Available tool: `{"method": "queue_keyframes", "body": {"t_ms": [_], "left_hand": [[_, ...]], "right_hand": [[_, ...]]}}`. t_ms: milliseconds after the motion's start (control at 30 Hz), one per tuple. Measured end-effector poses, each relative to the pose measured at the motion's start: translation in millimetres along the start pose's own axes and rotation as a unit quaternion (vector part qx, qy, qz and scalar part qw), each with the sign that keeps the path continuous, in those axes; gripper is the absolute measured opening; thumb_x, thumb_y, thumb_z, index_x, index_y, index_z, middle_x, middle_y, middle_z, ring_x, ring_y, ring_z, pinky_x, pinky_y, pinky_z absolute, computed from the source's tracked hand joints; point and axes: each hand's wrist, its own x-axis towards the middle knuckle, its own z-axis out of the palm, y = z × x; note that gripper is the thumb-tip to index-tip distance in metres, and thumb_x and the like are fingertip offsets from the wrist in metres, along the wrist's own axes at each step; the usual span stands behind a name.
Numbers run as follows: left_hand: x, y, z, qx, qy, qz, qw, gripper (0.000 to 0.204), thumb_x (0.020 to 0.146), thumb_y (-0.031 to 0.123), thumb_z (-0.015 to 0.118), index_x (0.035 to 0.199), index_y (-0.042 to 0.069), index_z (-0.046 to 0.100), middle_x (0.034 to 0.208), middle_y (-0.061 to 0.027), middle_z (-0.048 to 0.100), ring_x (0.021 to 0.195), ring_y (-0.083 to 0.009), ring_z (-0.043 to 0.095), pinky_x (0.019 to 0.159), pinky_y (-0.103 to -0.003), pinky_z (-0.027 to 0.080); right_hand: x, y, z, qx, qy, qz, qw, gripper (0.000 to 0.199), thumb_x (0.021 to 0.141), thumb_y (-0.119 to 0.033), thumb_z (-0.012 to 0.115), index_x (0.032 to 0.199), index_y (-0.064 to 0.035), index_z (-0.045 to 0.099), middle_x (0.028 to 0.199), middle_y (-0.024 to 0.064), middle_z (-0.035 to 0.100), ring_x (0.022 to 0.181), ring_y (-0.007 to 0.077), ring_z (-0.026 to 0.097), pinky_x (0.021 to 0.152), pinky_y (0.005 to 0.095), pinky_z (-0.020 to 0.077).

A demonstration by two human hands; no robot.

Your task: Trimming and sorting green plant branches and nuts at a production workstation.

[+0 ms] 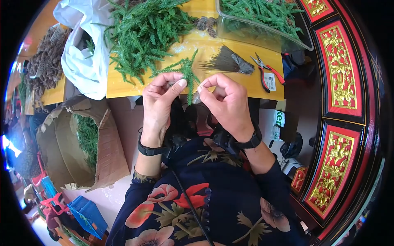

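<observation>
Between thumb and fingers, my left hand (pixel 158 100) grips a green artificial pine sprig (pixel 188 74) just over the near edge of the yellow table (pixel 256 90). My right hand (pixel 230 100) is pinched closed close beside the sprig; what its fingertips hold is too small to make out. Beyond my hands lies a fanned bundle of thin dark wires (pixel 223 61). To its right rest red-and-black handled pliers (pixel 262 71), partly over a white label. A large heap of green pine sprigs (pixel 147 37) covers the table behind my left hand.
Several small pine cones (pixel 203 24) lie near a clear plastic bin (pixel 246 33) of sprigs. A white bag (pixel 88 65) and brown cones (pixel 49 61) are at left. Below stand an open cardboard box (pixel 113 147) and a blue crate (pixel 87 215). Red-and-gold carved panels (pixel 340 69) line the right.
</observation>
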Motion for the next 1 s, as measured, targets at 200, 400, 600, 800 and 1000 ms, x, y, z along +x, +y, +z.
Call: {"method": "queue_keyframes", "body": {"t_ms": [200, 400, 600, 800, 1000], "left_hand": [[-4.5, 4.4, 5.4, -0.003, 0.004, 0.002, 1.0, 0.015, 0.083, 0.002, 0.066, 0.098, 0.001, 0.065, 0.09, -0.0007, 0.064, 0.082, -0.0068, 0.056, 0.078, -0.021, 0.043], [-5.2, 3.3, -0.3, -0.045, -0.034, -0.06, 0.997, 0.016, 0.086, 0.007, 0.063, 0.101, 0.001, 0.064, 0.093, -0.0002, 0.063, 0.082, -0.0078, 0.056, 0.077, -0.022, 0.042], [-11.7, 6.5, 14.4, 0.018, -0.006, -0.011, 1.0, 0.016, 0.083, 0.0, 0.064, 0.099, -0.001, 0.065, 0.089, -0.0017, 0.063, 0.081, -0.0086, 0.057, 0.073, -0.024, 0.046], [-19.6, 4.5, 30.6, 0.49, -0.016, 0.352, 0.797, 0.027, 0.073, -0.005, 0.066, 0.1, -0.003, 0.065, 0.089, -0.0103, 0.06, 0.083, -0.0248, 0.06, 0.075, -0.033, 0.048], [-19.4, 2.9, 36.3, 0.471, -0.095, 0.381, 0.79, 0.031, 0.067, -0.003, 0.068, 0.098, 0.0, 0.067, 0.091, -0.0147, 0.058, 0.089, -0.0336, 0.058, 0.078, -0.037, 0.048]], "right_hand": [[3.3, -0.5, -12.9, -0.014, 0.015, -0.006, 1.0, 0.007, 0.082, -0.005, 0.065, 0.081, -0.0015, 0.059, 0.051, -0.009, 0.041, 0.046, -0.002, 0.034, 0.045, 0.0183, 0.0249], [5.6, 1.3, -24.7, -0.014, 0.021, -0.027, 0.999, 0.006, 0.083, -0.004, 0.064, 0.081, -0.0015, 0.059, 0.057, -0.0076, 0.049, 0.05, -0.0018, 0.04, 0.046, 0.0174, 0.028], [4.8, 12.5, -23.8, 0.102, -0.01, -0.001, 0.995, 0.004, 0.085, -0.004, 0.063, 0.084, -0.0012, 0.06, 0.07, -0.0049, 0.057, 0.061, -0.0001, 0.047, 0.055, 0.0163, 0.0363], [5.4, 14.9, -18.0, 0.269, -0.057, 0.089, 0.957, 0.008, 0.088, -0.009, 0.06, 0.089, -0.0013, 0.062, 0.083, -0.0027, 0.06, 0.074, 0.0023, 0.051, 0.069, 0.0187, 0.0406], [4.1, 25.4, -29.5, 0.248, -0.044, 0.103, 0.962, 0.011, 0.089, -0.012, 0.059, 0.092, -0.0021, 0.062, 0.086, -0.0028, 0.061, 0.076, 0.0028, 0.051, 0.07, 0.0188, 0.0402]]}}
